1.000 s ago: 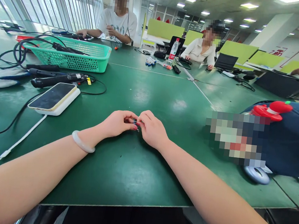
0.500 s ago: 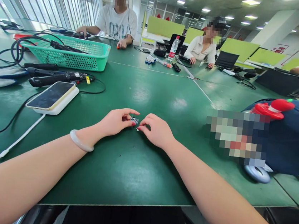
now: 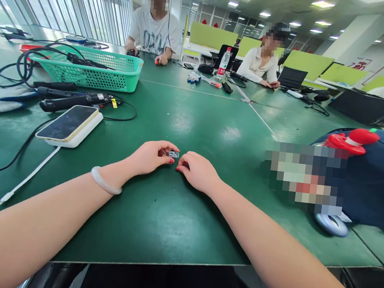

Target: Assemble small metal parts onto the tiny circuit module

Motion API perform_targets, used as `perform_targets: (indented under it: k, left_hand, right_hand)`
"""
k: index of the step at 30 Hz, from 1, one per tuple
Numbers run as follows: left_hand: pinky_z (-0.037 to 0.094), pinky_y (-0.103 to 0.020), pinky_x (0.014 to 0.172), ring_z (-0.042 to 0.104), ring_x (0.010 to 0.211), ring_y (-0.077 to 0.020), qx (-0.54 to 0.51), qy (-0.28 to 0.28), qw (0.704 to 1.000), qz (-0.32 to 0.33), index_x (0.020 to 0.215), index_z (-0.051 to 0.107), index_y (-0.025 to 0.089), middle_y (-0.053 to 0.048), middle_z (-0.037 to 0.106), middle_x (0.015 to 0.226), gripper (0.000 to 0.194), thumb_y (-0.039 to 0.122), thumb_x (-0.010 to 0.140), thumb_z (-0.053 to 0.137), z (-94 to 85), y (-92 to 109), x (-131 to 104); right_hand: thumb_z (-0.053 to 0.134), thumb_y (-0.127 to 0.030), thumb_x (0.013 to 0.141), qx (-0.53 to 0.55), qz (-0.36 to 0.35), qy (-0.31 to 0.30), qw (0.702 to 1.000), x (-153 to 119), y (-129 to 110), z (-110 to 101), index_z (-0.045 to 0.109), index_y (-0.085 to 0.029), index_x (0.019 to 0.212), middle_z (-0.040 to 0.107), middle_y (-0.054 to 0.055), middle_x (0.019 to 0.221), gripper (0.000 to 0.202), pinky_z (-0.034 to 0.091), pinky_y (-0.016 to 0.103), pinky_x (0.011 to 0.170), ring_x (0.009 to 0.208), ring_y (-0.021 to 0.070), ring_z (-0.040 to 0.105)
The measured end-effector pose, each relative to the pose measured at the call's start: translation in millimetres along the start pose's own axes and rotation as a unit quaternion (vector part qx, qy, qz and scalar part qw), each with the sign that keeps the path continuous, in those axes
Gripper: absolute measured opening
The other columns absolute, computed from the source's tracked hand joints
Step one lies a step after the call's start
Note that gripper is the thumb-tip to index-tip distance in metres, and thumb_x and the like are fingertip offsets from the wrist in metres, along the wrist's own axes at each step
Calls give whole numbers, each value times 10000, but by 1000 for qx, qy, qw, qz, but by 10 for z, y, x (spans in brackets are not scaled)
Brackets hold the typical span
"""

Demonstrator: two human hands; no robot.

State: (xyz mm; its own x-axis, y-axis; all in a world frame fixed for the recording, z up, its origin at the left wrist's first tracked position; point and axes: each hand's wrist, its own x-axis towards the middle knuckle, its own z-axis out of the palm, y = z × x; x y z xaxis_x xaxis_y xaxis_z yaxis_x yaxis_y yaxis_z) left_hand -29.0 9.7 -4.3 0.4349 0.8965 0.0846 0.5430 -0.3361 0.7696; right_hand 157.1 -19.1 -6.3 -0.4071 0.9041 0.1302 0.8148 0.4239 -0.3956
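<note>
My left hand (image 3: pixel 152 158), with a pale bangle (image 3: pixel 105 182) on its wrist, grips a small black-and-white patterned piece (image 3: pixel 173 154) between thumb and fingers, just above the green table (image 3: pixel 175 225). Close to its right side is my right hand (image 3: pixel 198 170), its thumb and fingers curled together in a pinch. Whatever those fingertips hold, if anything, is too small or hidden to make out. The two hands are a short gap apart, with the piece at that gap.
A phone (image 3: pixel 67 123) on a white block, black cabled devices (image 3: pixel 72 101) and a green basket (image 3: pixel 96 70) are at the left. A dark blue bag (image 3: pixel 378 179) and a red-lidded bottle (image 3: pixel 346 143) stand at the right. Two people sit across the table; another is at far right.
The fingers of my left hand have closed in more around the patterned piece. My right fingers have lowered and curled tighter; the small white bit at their tips no longer shows.
</note>
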Motion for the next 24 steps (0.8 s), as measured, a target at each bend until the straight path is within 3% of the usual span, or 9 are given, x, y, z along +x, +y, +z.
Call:
perform_targets:
  k: [3,10,24]
  left_hand:
    - [465,-289,737,578,729,-147,3,0,1000,2,1030,641,217,-11,661,835,322,318,727,604,0,-2,-2]
    - [458,-292,721,579,725,-155,28,-10,1000,2,1005,664,222,-14,665,825,312,341,721,614,-7,59,-27]
    - [479,-296,740,601,766,-163,-14,-36,999,22,1001,662,211,-13,684,844,310,323,714,628,10,90,-45]
  right_hand:
    - [572,-250,839,8,-7,15,1000,3,21,-1,600,-196,758,568,2,808,101,376,241,648,728,115,516]
    - [516,-220,871,53,-35,129,990,-17,6,-25,616,-205,792,595,4,840,128,398,237,678,751,114,537]
    - [463,-216,900,-6,-83,130,988,-43,-33,-31,629,-200,876,615,27,930,169,412,224,694,800,113,569]
